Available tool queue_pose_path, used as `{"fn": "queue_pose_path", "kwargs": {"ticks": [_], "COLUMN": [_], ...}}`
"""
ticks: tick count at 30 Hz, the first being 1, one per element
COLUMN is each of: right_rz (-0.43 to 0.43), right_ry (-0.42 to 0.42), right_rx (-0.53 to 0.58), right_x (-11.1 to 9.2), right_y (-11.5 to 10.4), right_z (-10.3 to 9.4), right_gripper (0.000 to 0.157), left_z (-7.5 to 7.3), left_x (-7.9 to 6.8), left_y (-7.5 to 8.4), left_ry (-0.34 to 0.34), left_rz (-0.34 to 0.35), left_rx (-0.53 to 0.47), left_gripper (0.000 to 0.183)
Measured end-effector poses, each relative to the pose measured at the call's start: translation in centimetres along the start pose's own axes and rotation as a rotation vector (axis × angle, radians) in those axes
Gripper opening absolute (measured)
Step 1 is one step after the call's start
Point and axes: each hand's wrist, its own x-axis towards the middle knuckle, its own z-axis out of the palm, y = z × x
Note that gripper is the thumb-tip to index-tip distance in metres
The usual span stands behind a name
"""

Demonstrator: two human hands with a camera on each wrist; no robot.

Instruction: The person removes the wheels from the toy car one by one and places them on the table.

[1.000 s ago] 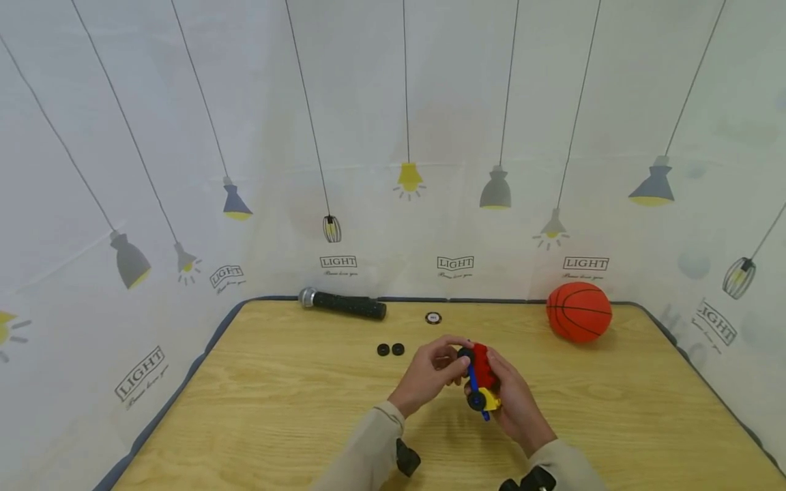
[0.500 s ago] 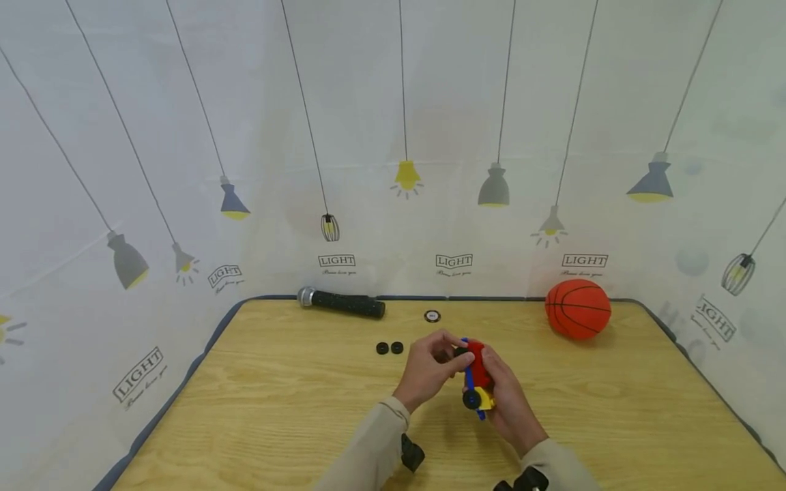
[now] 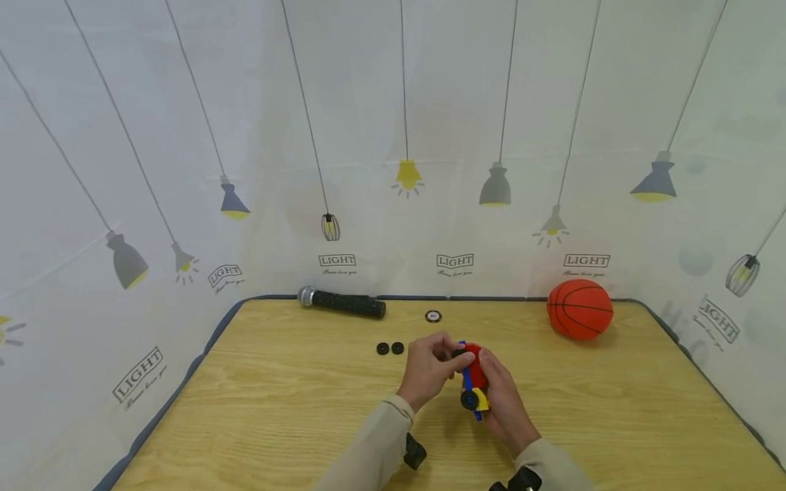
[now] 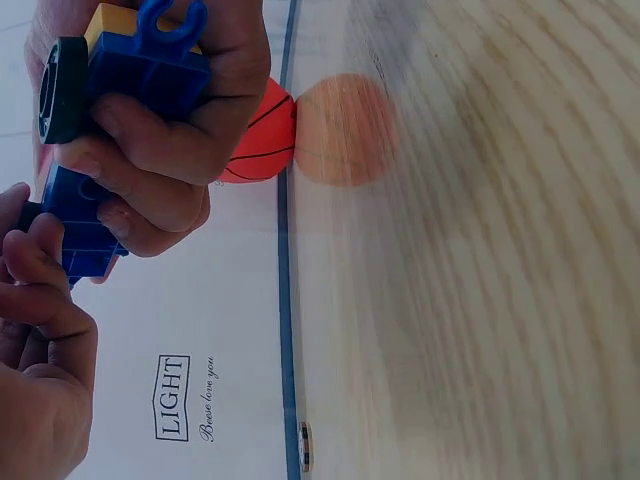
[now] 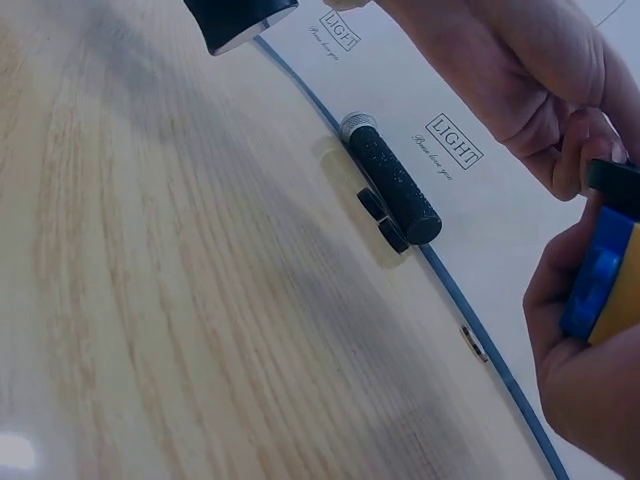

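Note:
A small toy car (image 3: 474, 374) with a red top, blue chassis and yellow block is held above the table. My right hand (image 3: 505, 402) grips it from the right, fingers curled under the blue underside. From the other side my left hand (image 3: 426, 366) pinches a black wheel (image 3: 458, 353) at the car's far end between thumb and fingers. Another black wheel (image 4: 63, 90) sits at the yellow end, near a blue hook (image 4: 172, 28). The right wrist view catches only the car's blue and yellow end (image 5: 622, 280), beside both hands.
Two loose black wheels (image 3: 390, 348) lie on the wooden table (image 3: 276, 395), left of the hands. Toward the back edge are a microphone (image 3: 344, 303), a poker chip (image 3: 433, 316) and a red basketball (image 3: 580, 309). A lamp-printed curtain (image 3: 368, 102) surrounds the table.
Both hands and the car have shifted slightly left. The left thumb has moved over the far wheel, which is now mostly covered by the fingers.

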Motion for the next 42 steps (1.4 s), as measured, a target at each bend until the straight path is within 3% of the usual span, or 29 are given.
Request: {"fn": "queue_pose_path", "kwargs": {"ticks": [12,24,28,31,36,42], "right_rz": [-0.100,-0.151,-0.180,-0.184,-0.094,0.004], "right_ry": [0.097,0.169,0.217,0.230,0.178,0.190], "right_rx": [-0.168,-0.286,-0.424,-0.469,-0.310,-0.212], "right_x": [0.3,0.0,0.1,0.3,0.5,0.2], "right_y": [-0.1,0.1,0.5,0.8,0.0,-1.8], "right_z": [0.5,0.5,0.1,0.0,-0.1,-0.7], "right_gripper": [0.058,0.057,0.051,0.051,0.062,0.070], "left_z": [0.3,0.7,0.9,0.8,-0.5,-4.5], "left_x": [-0.1,-0.6,-0.8,-0.9,-0.7,0.0], "left_y": [-0.1,-0.3,-0.4,-0.4,-0.4,-1.7], "left_ry": [0.057,0.076,0.086,0.073,-0.002,-0.043], "left_rz": [0.023,-0.014,0.038,0.084,0.030,-0.058], "left_rx": [-0.005,-0.036,-0.001,0.039,0.016,-0.013], "left_gripper": [0.022,0.026,0.019,0.015,0.018,0.025]}}
